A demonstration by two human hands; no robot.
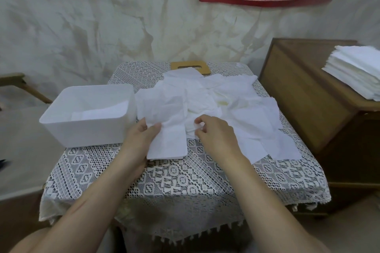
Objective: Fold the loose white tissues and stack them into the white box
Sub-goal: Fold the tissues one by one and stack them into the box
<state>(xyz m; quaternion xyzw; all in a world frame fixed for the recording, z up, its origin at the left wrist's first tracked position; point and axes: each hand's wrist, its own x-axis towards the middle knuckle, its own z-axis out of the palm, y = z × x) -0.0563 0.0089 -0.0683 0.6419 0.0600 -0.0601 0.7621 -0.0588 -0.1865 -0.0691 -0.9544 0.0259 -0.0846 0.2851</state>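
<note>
A heap of loose white tissues (216, 100) covers the middle and right of the small table. The white box (61, 129) stands at the table's left with a few flat tissues on its floor. A folded white tissue (170, 146) lies near the table's middle front, just right of the box. My left hand (139, 139) grips its left edge, thumb on top. My right hand (216, 133) pinches the edge of a loose tissue at the front of the heap.
A lace cloth (185, 178) covers the table. A wooden lid (190, 66) with a slot lies at the back edge, partly under tissues. A wooden cabinet (308, 96) stands to the right, with a stack of white tissues (357, 72) on it. A wall is close behind.
</note>
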